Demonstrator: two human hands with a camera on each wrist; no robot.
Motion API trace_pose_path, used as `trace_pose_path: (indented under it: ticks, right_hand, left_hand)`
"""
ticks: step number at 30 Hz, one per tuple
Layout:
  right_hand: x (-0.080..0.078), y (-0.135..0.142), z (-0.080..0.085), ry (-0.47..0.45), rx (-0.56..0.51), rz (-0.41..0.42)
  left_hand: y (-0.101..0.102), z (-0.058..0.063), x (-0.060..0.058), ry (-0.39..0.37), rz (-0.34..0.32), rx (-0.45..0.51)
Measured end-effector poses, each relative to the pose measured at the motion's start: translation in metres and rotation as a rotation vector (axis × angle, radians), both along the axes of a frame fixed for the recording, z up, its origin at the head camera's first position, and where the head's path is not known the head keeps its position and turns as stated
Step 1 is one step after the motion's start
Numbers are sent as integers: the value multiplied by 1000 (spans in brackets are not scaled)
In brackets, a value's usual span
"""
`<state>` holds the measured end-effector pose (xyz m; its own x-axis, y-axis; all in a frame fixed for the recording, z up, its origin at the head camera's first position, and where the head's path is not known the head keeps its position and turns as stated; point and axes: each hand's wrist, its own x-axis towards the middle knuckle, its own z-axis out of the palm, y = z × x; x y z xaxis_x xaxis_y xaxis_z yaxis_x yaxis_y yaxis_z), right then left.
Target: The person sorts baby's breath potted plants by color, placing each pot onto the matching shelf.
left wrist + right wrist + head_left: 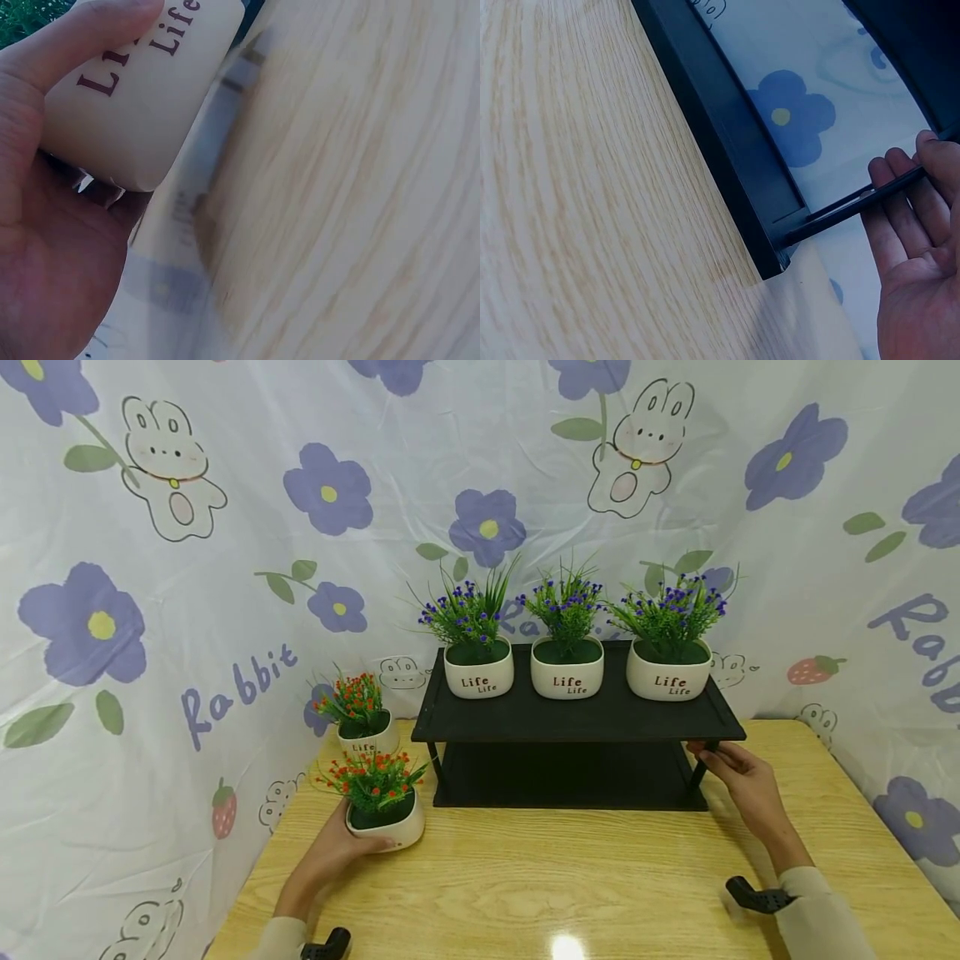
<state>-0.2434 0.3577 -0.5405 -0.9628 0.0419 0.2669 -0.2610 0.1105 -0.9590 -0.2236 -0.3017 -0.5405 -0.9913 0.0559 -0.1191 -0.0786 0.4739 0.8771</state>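
My left hand (347,845) grips a white "Life" pot (390,828) with red flowers, which stands on the wooden table (570,885) in front of the shelf's left end. In the left wrist view, the thumb and palm of that hand (45,225) wrap around the pot (142,97). My right hand (738,777) holds the thin front right leg (862,201) of the black two-tier shelf (577,720), just under its top board. The fingers (904,225) lie behind the leg.
Three white pots with purple flowers (478,672) (567,670) (669,672) stand in a row on the shelf's top board. Another red-flowered pot (363,731) sits on the table's back left corner. A flower-printed cloth (225,568) walls in the table behind and on both sides.
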Motion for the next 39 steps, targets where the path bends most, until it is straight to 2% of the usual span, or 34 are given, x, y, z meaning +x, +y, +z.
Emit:
trace_pose_path:
  ticks: [4,15,22,29,39]
  right_hand:
    - [0,0,1,6,-4,1]
    - [-1,1,0,22,-14,2]
    - [-1,1,0,11,-8,-2]
    - [0,0,0,9,7,-13]
    - [-1,0,-2,21,-9,-12]
  left_hand:
    - [9,4,3,12,-14,-43]
    - [37,10,9,44,-51,-44]
    - [57,14,8,85,-118,-16]
    - [76,15,7,81,-119,-22]
    - [109,20,7,87,-186,5]
